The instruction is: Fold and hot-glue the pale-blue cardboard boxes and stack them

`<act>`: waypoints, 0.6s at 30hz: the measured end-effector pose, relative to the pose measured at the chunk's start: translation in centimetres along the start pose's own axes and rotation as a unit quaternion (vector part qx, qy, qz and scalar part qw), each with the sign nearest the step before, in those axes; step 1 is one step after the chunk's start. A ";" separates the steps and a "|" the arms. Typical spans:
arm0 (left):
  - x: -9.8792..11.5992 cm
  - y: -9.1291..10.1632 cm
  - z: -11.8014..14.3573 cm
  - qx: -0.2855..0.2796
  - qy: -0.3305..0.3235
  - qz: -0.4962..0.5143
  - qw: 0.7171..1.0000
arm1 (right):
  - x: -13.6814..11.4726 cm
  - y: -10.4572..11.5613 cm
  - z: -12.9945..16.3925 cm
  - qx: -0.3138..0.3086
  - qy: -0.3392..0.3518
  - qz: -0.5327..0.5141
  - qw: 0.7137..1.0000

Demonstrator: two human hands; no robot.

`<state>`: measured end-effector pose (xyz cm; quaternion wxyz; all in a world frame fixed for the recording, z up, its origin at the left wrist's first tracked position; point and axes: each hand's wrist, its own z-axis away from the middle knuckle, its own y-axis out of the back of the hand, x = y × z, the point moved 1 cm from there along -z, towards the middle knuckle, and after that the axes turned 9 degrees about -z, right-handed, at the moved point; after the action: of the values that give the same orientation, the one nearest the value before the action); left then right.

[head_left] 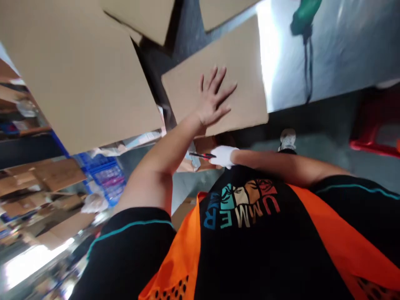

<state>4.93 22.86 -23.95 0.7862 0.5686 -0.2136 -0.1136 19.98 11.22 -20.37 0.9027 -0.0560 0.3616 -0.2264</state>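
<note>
The left hand [215, 98], bare and with fingers spread, lies flat on a piece of cardboard [245, 58], gripping nothing. The right hand [224, 156], in a white glove, is closed around a slim black-and-red tool [203, 156] just beyond the cardboard's near edge, close to the person's chest. The cardboard rests on a grey, shiny desk [350, 54], with a bright glare just beside its right edge. Farther right on the desk lies a green object [306, 16] with a dark looped cord. A much larger cardboard panel [81, 83] fills the left. Past the desk, a red stool [375, 148] stands on the dull grey-green floor [328, 121]; to the left are blue crates [108, 179] and brown cartons [59, 173], blurred.
</note>
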 end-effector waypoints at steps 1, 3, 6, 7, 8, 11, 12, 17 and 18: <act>-0.4 0.2 -0.3 -0.007 0.004 0.019 1.000 | 1.5 1.8 2.4 0.010 0.003 0.027 1.000; -1.6 1.1 -1.5 -0.015 0.023 0.049 0.998 | 5.1 5.8 8.3 0.029 -0.010 0.071 0.997; -3.7 3.1 -3.6 0.006 0.114 0.042 0.993 | 10.0 11.8 17.9 0.192 -0.011 -0.017 0.981; -4.2 3.9 -4.1 0.006 0.143 0.034 0.989 | 11.2 13.7 20.6 0.278 -0.015 -0.060 0.959; -4.5 4.5 -4.6 0.000 0.165 0.025 0.986 | 12.0 15.4 22.8 0.355 -0.002 -0.090 0.931; -4.5 5.8 -5.2 -0.038 0.211 0.018 0.977 | 12.9 20.0 25.9 0.530 0.000 -0.106 0.841; -4.4 6.0 -5.3 -0.047 0.226 0.021 0.973 | 12.7 21.3 26.0 0.556 -0.009 -0.086 0.826; -4.1 6.2 -4.4 -0.039 0.280 0.107 0.953 | 11.2 25.5 24.1 0.624 -0.065 0.095 0.773; -4.0 6.2 -3.9 -0.023 0.283 0.138 0.949 | 10.9 25.6 23.6 0.663 -0.062 0.121 0.736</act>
<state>2.81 29.90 -19.93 0.8350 0.5244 -0.0560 0.1573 52.39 27.65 -16.73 0.7515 0.5867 0.0673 -0.2942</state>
